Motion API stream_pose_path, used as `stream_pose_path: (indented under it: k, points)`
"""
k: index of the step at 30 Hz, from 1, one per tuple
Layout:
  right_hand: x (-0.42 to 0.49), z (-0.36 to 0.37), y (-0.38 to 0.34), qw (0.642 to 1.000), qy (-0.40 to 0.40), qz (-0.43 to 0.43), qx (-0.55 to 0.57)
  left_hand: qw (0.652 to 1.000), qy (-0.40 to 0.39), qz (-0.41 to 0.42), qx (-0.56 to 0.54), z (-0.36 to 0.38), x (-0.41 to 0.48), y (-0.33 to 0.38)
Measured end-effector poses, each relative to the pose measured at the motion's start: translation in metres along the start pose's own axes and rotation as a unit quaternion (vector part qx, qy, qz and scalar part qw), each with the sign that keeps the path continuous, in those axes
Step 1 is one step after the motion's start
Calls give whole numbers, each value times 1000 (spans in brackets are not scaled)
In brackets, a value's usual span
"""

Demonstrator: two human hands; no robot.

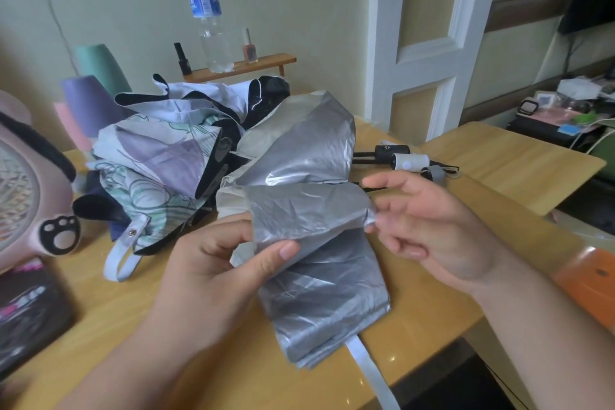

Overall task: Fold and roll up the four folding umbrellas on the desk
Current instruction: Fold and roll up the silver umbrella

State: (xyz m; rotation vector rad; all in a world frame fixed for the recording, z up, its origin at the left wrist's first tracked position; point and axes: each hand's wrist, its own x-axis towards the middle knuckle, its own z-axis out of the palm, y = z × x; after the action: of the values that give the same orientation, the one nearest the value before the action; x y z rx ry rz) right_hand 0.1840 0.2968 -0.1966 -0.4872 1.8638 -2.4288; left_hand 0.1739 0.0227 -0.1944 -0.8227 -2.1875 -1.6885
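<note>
At table (499, 156) centre, the silver umbrella (319, 276) lies half pleated. The left hand (206, 273) pinches one panel fold and the right hand (429, 230) pinches its 3 o'clock edge. Step in hand: flattening panels. Next, probably, gather the rest and roll. Other umbrellas (159, 156) are heaped at 10 o'clock.

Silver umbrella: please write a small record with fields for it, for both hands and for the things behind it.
silver umbrella: canopy loose, pleats partly gathered, not rolled
left hand: grips a pleat, thumb on top
right hand: pinches the fabric's right end
strap: hangs over the desk edge
behind: patterned umbrella, crumpled loose; water bottle
</note>
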Motion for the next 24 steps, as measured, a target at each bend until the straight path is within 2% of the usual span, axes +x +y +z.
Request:
stream_pose_path:
  k: [4,6,12,19,24]
  points:
    - [-9,8,5,986,60,-50,-150,999,-34,5,40,-1,-2,1]
    - [-12,11,8,976,89,-74,-185,997,-46,23,61,-1,-2,3]
    - [-19,19,7,952,178,-130,-211,995,-41,40,82,0,0,1]
    - [-15,19,10,929,212,-147,-264,988,-24,75,132,-3,2,-3]
    - [-14,21,13,937,208,-144,-241,983,-26,95,152,-5,4,-2]
